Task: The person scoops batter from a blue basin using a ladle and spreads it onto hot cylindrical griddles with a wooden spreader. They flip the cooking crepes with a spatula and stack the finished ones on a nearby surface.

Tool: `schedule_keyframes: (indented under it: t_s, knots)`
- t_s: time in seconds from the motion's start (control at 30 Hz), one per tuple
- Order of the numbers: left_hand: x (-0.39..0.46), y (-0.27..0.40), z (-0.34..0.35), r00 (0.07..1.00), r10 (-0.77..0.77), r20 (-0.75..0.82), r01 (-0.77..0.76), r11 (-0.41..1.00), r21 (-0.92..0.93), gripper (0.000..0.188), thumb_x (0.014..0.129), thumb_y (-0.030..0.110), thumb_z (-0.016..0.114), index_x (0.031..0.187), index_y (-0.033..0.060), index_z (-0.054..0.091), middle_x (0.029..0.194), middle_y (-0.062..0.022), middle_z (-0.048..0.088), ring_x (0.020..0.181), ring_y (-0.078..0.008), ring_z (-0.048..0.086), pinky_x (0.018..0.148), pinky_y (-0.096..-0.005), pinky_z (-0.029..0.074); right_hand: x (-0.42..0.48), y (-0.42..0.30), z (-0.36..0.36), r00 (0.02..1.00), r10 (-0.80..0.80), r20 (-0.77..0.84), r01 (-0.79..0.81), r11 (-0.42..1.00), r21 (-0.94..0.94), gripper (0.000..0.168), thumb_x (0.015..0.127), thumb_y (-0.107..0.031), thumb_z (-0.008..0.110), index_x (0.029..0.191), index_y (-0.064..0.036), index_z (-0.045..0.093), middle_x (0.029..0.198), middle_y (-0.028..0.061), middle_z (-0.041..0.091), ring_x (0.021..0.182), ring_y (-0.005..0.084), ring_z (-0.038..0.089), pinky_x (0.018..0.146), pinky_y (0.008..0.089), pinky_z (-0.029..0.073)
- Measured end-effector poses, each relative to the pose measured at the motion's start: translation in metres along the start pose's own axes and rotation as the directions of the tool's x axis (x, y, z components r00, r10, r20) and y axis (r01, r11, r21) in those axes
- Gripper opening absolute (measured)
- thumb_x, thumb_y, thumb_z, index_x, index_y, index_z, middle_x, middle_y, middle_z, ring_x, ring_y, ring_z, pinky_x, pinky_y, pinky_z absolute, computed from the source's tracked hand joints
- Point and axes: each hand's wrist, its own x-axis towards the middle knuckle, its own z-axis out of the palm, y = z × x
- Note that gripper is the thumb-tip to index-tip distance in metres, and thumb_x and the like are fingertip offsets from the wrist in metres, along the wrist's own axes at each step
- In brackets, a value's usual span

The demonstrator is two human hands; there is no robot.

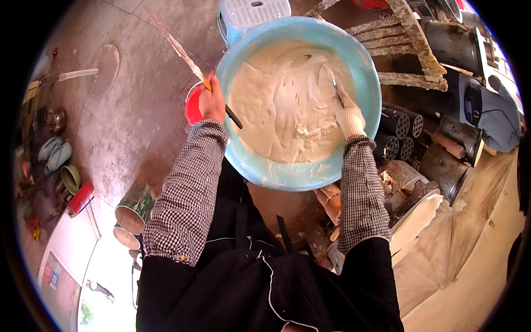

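A large light-blue plastic basin holds pale, sticky dough or thick batter with smears and ridges on its surface. My bare left hand is closed round a long stick coated in pale residue, at the basin's left rim; a dark handle-like end sticks out below it, over the basin. In a white knitted glove, my right hand grips a thin metal tool over the right side of the mixture; its far end is hard to make out. Checked sleeves cover both forearms.
A red bucket stands behind my left hand. Beyond the basin is a plastic stool. Crusted wooden slats, coal briquettes with holes and metal cylinders crowd the right. Worn cans stand at lower left.
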Motion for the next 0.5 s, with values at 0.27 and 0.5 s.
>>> schedule_keyframes:
  t_s: [0.27,0.5]
  knots:
    - [0.016,-0.031,0.009,0.995,0.084,-0.05,-0.084,0.996,-0.008,0.049,0.1,0.041,0.04,0.128,0.006,0.058,0.124,-0.0184,0.063,0.114,-0.0343,0.06,0.093,-0.039,0.048,-0.177,0.045,0.013,0.906,0.165,0.389,-0.411,0.557,0.721,0.051,0.096,-0.021,0.054,0.146,-0.013,0.043,0.066,-0.0018,0.052,0.05,0.0077,0.046,0.045,0.025,0.039]
    - [0.016,-0.032,0.01,0.994,0.096,-0.056,-0.095,0.995,0.014,0.047,0.1,0.04,0.04,0.129,0.0082,0.058,0.124,-0.0176,0.063,0.114,-0.0338,0.06,0.094,-0.0386,0.047,-0.312,0.105,0.038,0.935,0.018,0.355,-0.216,0.822,0.527,0.057,0.092,-0.017,0.061,0.146,-0.015,0.042,0.143,0.0129,0.051,0.132,0.0201,0.048,0.109,0.0304,0.036]
